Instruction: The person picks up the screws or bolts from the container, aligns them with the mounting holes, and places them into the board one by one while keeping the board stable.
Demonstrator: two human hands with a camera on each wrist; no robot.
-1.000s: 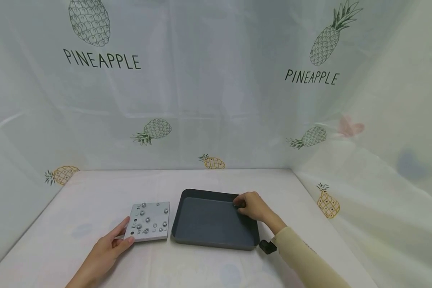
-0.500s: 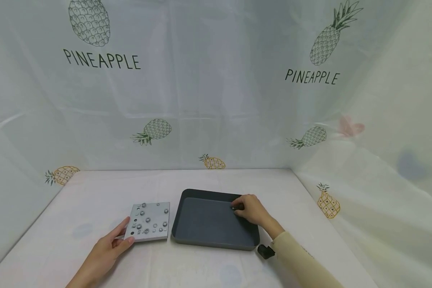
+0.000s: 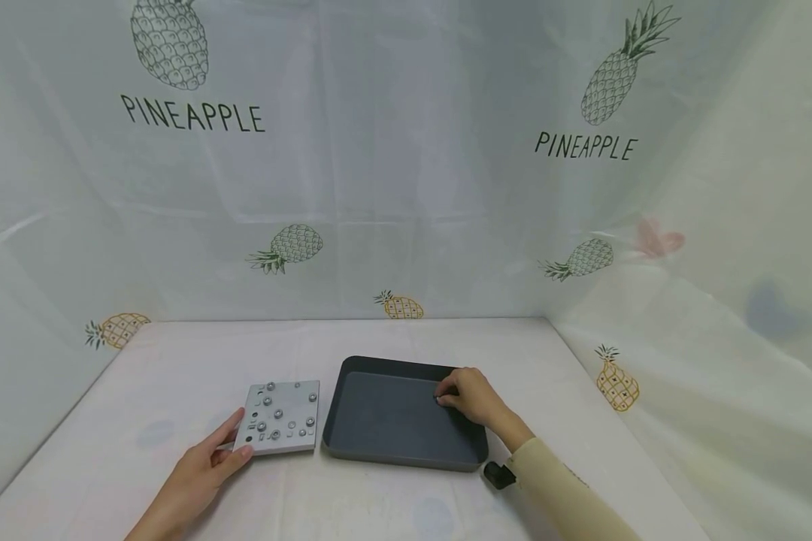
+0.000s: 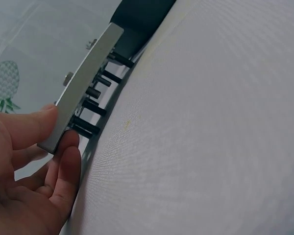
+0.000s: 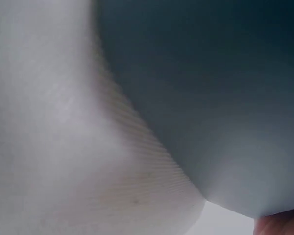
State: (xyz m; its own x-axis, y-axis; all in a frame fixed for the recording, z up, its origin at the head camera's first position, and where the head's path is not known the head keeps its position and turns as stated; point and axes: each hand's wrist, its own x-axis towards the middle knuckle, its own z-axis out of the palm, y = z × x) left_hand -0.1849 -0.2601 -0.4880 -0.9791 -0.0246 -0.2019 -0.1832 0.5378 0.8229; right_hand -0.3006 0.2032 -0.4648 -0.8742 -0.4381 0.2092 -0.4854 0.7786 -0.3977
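Observation:
My left hand (image 3: 199,473) grips the left edge of a square silver metal plate (image 3: 291,402), thumb above and fingers beneath. Several bolt heads dot its top face; in the left wrist view, dark bolt shafts (image 4: 94,107) stick out of its underside close over the table. To the right lies a dark grey rectangular tray (image 3: 379,421). Over its right part, my right hand (image 3: 477,396) has its fingers curled, thumb and fingertips pinching a small silvery piece mostly hidden by them. In the right wrist view the tray wall (image 5: 210,122) hides nearly all of that hand.
A white cloth covers the table (image 3: 352,503). Behind it hangs a white curtain (image 3: 406,173) printed with pineapples, which continues along both sides. A small black object (image 3: 498,475) sits by the right sleeve, just outside the tray's near right corner.
My right hand has shifted slightly toward me within the tray, and its fingertips have drawn together. My left hand and the plate have stayed in place.

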